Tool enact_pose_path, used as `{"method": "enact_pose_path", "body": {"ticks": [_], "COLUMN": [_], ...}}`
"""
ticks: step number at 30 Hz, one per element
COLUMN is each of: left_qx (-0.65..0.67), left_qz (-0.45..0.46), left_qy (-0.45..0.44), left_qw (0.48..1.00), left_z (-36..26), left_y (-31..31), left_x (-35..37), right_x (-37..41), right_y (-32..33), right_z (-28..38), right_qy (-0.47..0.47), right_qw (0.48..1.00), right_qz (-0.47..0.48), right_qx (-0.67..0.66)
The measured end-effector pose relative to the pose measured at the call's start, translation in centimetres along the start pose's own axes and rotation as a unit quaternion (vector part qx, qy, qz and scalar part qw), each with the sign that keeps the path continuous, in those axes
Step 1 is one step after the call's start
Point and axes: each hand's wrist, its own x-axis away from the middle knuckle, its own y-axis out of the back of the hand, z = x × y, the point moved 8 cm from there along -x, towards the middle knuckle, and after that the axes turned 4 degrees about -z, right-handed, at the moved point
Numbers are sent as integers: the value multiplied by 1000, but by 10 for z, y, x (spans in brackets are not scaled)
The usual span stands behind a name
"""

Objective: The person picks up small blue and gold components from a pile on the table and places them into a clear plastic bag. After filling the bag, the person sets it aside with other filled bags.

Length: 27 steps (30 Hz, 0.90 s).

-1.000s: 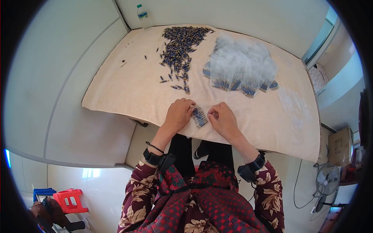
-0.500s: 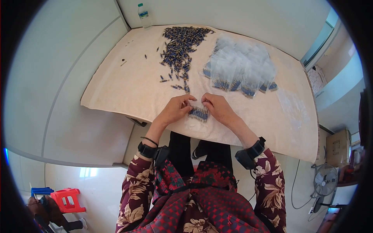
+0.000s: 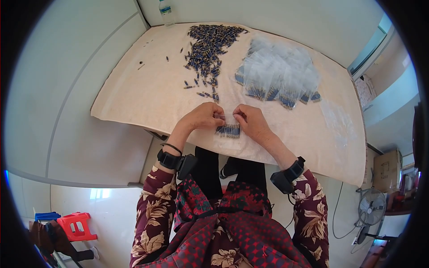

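Observation:
A small clear plastic bag (image 3: 227, 144) lies at the near edge of the table, with a row of small blue-and-gold cylindrical parts (image 3: 230, 131) inside. My left hand (image 3: 204, 116) is closed on the bag's upper left, its fingertips bent over the plastic. On the other side, my right hand (image 3: 254, 123) pinches the upper right corner between thumb and forefinger. Beyond my hands, a large loose pile of the same parts (image 3: 208, 49) spreads over the cloth. Filled clear bags (image 3: 279, 71) are heaped to the right of that pile.
A cream cloth covers the table (image 3: 129, 96). Flat clear plastic (image 3: 342, 123) lies at its right side. A water bottle (image 3: 166, 14) stands at the back left. On the floor are a red stool (image 3: 77, 226) and a fan (image 3: 372, 206).
My left hand has shifted slightly, and its fingers now curl further over the bag's top. My right hand keeps its pinch. The camera view has tilted slightly.

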Motion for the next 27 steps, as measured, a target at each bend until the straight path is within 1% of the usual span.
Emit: {"method": "enact_pose_path", "body": {"ticks": [1,2,6,9,13,17,20,22,26,27], "left_qx": [-26,-26,7,122,121,106,101,97,74,64], "left_qz": [-5,-3,4,29,21,24,21,17,16,-14], "left_qy": [-16,-15,10,91,68,94,88,86,73,42], "left_qw": [1000,1000,1000,988,990,990,991,991,994,997], "left_z": [-1,0,-3,3,-4,-2,-1,0,-4,-9], "left_y": [-1,-2,-1,-3,-4,-6,-7,-6,-6,-3], "left_x": [0,0,3,9,13,14,14,14,17,20], "right_x": [1,2,1,1,2,5,5,5,6,6], "right_y": [0,0,2,2,0,-2,-4,-1,1,2], "right_z": [0,0,1,-2,-4,-8,-8,-4,-7,-10], "right_qy": [-3,-3,-1,-5,-3,-27,-48,-52,-72,-82], "right_qw": [1000,1000,1000,1000,999,999,998,998,996,995], "right_qz": [0,-1,-13,-30,-42,-16,18,24,30,24], "right_qx": [-1,2,5,0,-3,-19,-36,-36,-39,-44]}}
